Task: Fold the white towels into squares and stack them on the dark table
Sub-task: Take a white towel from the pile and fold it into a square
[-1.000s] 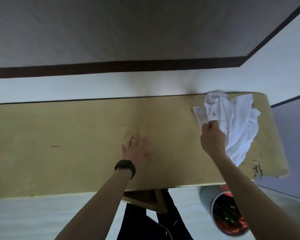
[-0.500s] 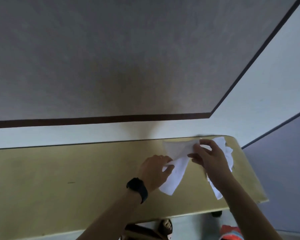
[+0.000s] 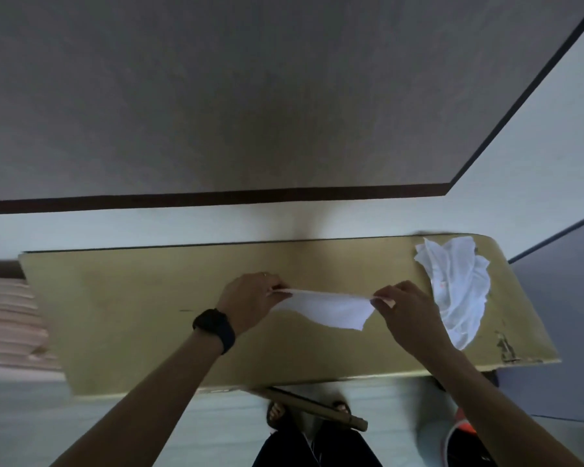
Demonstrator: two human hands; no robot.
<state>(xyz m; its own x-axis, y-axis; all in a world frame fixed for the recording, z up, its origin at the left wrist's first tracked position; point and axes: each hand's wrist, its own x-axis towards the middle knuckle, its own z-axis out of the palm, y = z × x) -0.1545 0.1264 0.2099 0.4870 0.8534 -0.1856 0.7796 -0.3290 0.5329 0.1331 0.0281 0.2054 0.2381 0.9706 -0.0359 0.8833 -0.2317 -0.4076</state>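
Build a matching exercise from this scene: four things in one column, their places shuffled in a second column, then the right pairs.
Things
1. held towel
2. towel pile
3. black wristband
4. pink stack

Places
A. crumpled at the right end of the table
B. on the left wrist
C. stretched between the left hand and the right hand
D. past the table's left end

Pairs: 1-C, 2-A, 3-B, 4-D
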